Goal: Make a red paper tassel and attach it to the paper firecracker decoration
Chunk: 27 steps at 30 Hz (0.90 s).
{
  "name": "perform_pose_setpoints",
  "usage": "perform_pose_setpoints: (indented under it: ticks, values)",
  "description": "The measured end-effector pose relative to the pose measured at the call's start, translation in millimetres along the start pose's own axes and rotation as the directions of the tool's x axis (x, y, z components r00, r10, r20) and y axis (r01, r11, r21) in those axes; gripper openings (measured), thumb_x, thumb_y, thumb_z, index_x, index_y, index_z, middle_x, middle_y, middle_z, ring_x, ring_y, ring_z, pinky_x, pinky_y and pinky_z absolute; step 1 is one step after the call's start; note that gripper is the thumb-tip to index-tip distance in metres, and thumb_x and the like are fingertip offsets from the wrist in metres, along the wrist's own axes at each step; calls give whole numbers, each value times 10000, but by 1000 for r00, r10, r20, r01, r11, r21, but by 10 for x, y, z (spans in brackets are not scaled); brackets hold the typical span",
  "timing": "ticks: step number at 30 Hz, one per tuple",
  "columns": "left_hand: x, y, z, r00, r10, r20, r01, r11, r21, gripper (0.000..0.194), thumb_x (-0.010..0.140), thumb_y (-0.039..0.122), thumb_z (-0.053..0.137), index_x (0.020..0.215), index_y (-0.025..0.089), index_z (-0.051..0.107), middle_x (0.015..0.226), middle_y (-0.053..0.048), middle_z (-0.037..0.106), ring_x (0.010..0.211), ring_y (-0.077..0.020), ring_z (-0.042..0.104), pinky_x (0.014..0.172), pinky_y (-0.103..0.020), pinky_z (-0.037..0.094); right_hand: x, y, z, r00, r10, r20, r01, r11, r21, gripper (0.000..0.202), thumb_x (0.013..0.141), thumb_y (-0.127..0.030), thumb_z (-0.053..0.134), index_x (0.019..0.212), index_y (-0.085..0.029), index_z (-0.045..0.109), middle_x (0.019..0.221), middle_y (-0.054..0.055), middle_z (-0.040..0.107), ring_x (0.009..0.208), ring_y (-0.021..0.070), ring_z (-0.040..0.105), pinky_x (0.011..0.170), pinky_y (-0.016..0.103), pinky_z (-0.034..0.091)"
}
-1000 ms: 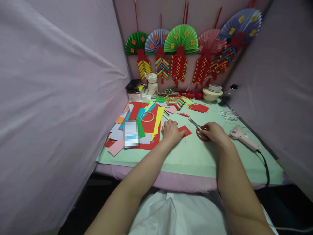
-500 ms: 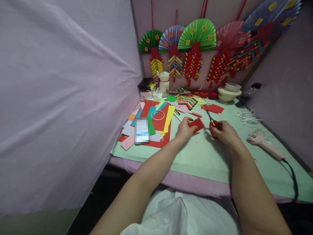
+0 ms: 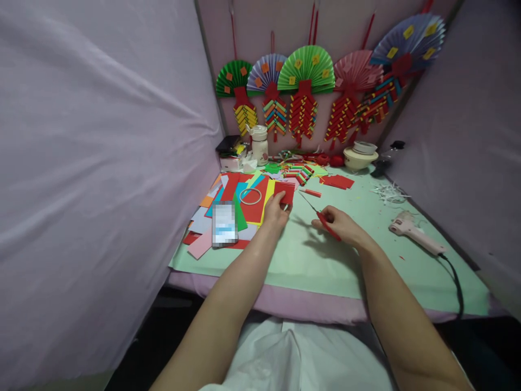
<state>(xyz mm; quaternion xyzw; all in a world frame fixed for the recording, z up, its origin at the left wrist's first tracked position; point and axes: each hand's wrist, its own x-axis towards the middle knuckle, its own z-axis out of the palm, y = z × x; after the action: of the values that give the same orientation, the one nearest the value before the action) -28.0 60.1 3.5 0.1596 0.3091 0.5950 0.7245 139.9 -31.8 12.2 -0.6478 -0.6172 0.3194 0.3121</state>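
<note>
Head view: red scissors [image 3: 328,225] right, red paper [image 3: 287,193] left

The right hand [image 3: 342,224] grips the scissors by their handles, blades towards eleven o'clock; a glue gun [image 3: 418,237] lies at its three o'clock. Slightly farther, the left hand [image 3: 277,212] pinches the red paper at its one o'clock, a white ring [image 3: 241,196] at ten. Beyond, paper fans [image 3: 307,68] hang at twelve.

Passable: front mat [image 3: 313,274] | Obstacles: left 1 phone [image 3: 224,225], right 1 glue gun [image 3: 418,235]

The head camera looks forward and down from above the lap [image 3: 280,361], near the table [image 3: 313,279], facing the far wall [image 3: 258,16], with a curtain [image 3: 101,163] at left.
</note>
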Motion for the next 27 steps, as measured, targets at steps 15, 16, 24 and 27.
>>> perform_pose_setpoints:
  ticks: [15, 16, 24, 27]
  values:
    - [-83, -7, 31, 976, -32, 217, -52, 927, 372, 242, 682, 162, 684, 907, 134, 599, 860, -54, 664, 752, -133, 621, 743, -274, 491, -8, 22, -78, 998, 12, 65, -22, 987, 157, 447, 641, -579, 657, 752, -187, 473, 580, -38, 491, 503, 85, 390, 443, 213, 262]
    - [-80, -4, 25, 973, -47, 225, -47, 917, 397, 243, 681, 168, 688, 907, 130, 608, 861, -57, 666, 747, -134, 621, 742, -274, 489, -14, 22, -87, 997, 11, 75, -23, 986, 164, 450, 649, -589, 649, 747, -187, 472, 579, -36, 493, 501, 84, 391, 443, 213, 259]
    - [-66, 29, -4, 949, -107, 298, -45, 885, 463, 237, 692, 178, 692, 912, 110, 637, 894, -84, 670, 772, -154, 626, 749, -289, 492, -52, 22, -133, 993, 23, 115, -44, 982, 186, 480, 675, -641, 614, 743, -184, 485, 596, -16, 517, 494, 85, 402, 438, 218, 258]
    - [-65, 48, -9, 940, -125, 318, -52, 868, 494, 245, 692, 196, 702, 915, 108, 650, 908, -93, 670, 777, -158, 624, 740, -285, 495, -46, 41, -133, 993, 22, 115, -43, 982, 186, 475, 681, -636, 614, 748, -184, 483, 593, -19, 508, 493, 85, 398, 434, 218, 251]
